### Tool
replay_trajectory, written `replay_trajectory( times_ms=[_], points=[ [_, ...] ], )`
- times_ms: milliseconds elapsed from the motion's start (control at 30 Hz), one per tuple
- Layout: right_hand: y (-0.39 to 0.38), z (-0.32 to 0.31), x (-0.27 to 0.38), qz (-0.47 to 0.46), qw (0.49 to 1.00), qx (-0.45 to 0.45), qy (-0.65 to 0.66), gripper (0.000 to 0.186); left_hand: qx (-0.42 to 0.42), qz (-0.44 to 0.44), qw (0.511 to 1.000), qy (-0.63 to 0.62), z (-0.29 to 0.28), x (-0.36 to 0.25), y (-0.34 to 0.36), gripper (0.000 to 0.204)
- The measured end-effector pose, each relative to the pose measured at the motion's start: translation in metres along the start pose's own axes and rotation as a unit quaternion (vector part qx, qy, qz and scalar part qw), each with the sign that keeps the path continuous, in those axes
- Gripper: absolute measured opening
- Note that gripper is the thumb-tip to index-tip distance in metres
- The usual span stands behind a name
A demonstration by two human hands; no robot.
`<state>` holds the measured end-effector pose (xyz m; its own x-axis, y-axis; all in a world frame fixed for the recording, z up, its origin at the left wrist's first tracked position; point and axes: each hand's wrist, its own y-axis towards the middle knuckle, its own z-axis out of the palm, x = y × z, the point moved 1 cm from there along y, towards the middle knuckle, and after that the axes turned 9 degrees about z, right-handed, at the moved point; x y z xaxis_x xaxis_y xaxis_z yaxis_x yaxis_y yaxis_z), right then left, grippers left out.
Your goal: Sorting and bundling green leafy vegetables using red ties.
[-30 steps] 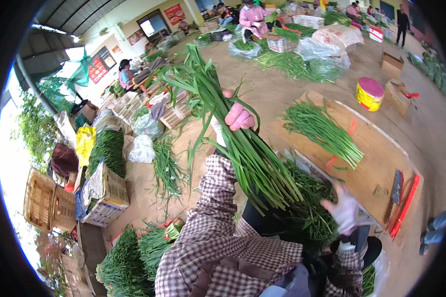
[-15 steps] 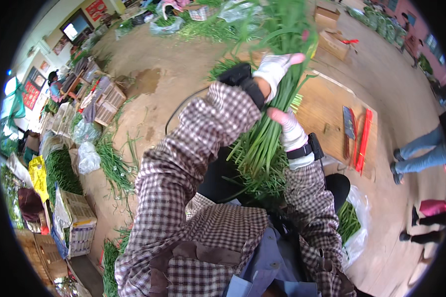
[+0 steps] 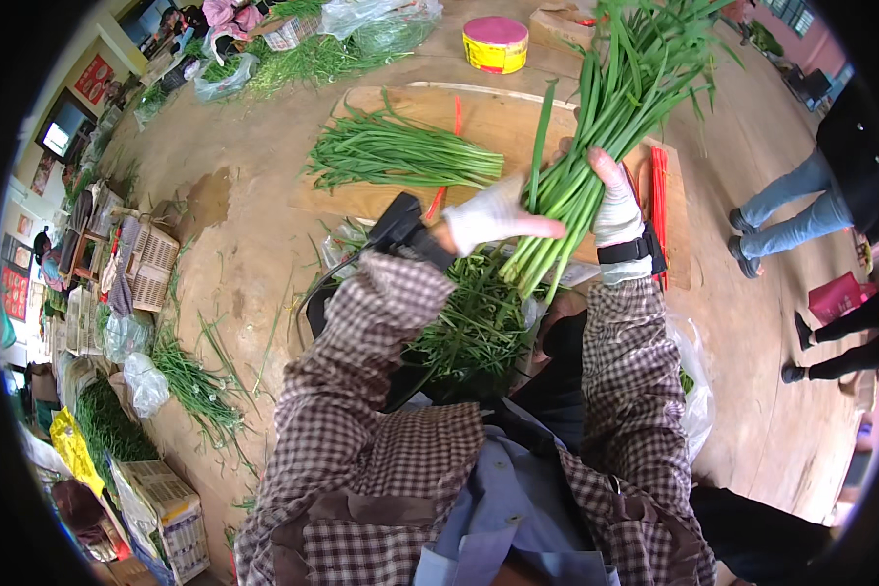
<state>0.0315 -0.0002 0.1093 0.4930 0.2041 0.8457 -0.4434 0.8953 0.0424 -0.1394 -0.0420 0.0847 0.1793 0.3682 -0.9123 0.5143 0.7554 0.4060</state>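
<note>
A worker in a checked shirt holds up a bundle of green stalks [image 3: 581,166] over a heap of loose stalks [image 3: 474,317] at the knees. The gloved right hand [image 3: 617,200] is wrapped around the bundle's pale lower ends, fingers closed on it; the gloved left hand [image 3: 493,217] lies against the same stalks from the other side, its fingers stretched flat rather than gripping. No tie shows on the bundle, so the gathering seems to be midway. One sorted pile [image 3: 400,154] already lies on the wooden board [image 3: 503,122] ahead, near red bands [image 3: 659,195] and a yellow tub with a pink lid [image 3: 495,44]. Much greenery remains unsorted on the floor, and bystanders' legs [image 3: 791,210] stand at right.
</note>
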Motion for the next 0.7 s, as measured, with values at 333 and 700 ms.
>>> replay_trajectory(
  times_ms=[333, 700],
  points=[
    [0.038, 0.011, 0.045, -0.036, 0.963, -0.020, -0.268, 0.049, -0.124, -0.131, 0.974, -0.134, 0.012, -0.003, 0.072, 0.049],
    [-0.086, 0.024, -0.007, -0.247, 0.611, -0.151, -0.737, 0.031, -0.366, -0.114, 0.914, -0.135, 0.004, -0.004, 0.088, 0.026]
  ],
)
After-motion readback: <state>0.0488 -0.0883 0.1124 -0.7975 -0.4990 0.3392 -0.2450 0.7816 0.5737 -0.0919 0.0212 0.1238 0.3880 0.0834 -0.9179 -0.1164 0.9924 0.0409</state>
